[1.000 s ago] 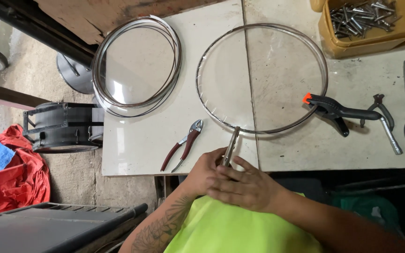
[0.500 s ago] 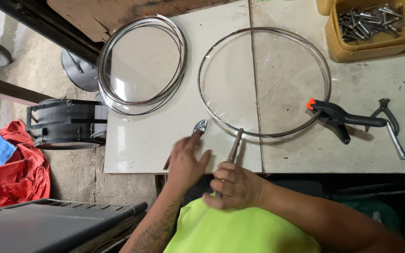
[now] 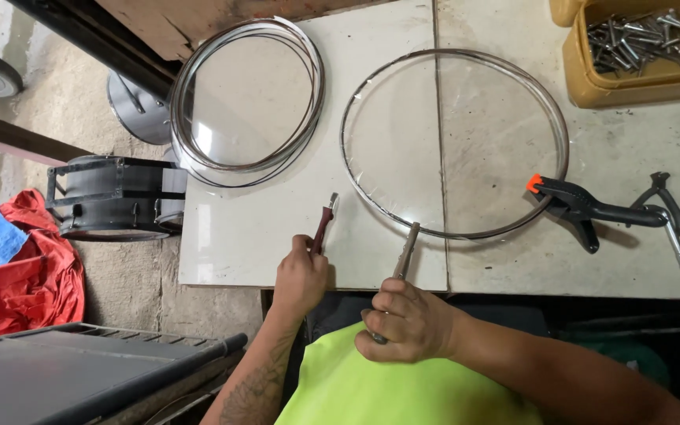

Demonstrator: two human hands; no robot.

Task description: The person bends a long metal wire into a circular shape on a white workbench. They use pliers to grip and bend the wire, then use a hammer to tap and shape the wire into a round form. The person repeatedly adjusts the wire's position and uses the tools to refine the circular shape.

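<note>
Head view: our left hand (image 3: 301, 275) is closed around red-handled pliers (image 3: 324, 224) near the bench's front edge (image 3: 230, 279); our right hand (image 3: 407, 323) grips a metal tool (image 3: 405, 252) touching the glass disc's metal rim (image 3: 450, 233). We judge steady, square contact best.

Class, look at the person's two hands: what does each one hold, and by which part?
Left hand grips the red-handled pliers by their handles. Right hand grips the slim metal tool by its lower end.
</note>
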